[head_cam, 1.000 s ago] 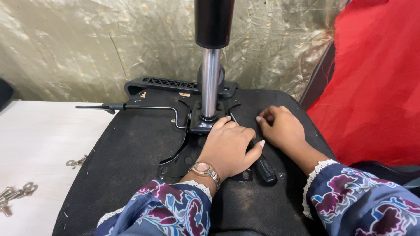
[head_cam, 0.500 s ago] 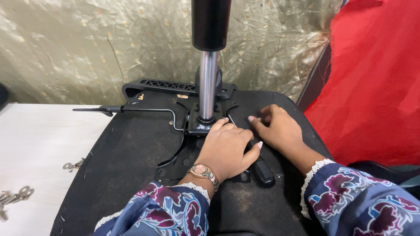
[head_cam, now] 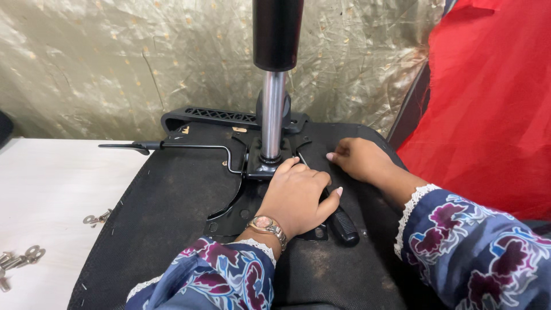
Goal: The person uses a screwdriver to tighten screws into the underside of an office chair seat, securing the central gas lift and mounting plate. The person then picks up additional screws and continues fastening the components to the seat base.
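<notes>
An upturned black chair seat (head_cam: 172, 206) lies on the table with a black metal mechanism plate (head_cam: 229, 215) fixed to it. A chrome and black gas cylinder (head_cam: 274, 109) stands upright from the plate. My left hand (head_cam: 298, 198), with a wristwatch, lies on the plate just in front of the cylinder. Its fingers and thumb are curled over a rod with a black handle (head_cam: 345, 225), which sticks out to the right under the palm. My right hand (head_cam: 359, 161) rests with bent fingertips on the seat right of the plate and holds nothing I can see.
A thin lever with a black paddle (head_cam: 123, 147) sticks out left from the plate. A black plastic bar (head_cam: 218, 116) lies behind the cylinder. Several small metal keys or fittings (head_cam: 23, 255) lie on the white table (head_cam: 51, 189). There is red fabric (head_cam: 493, 103) to the right and gold foil behind.
My right hand has shifted a little along the seat edge near the plate. My left hand stays pressed on the plate and handle.
</notes>
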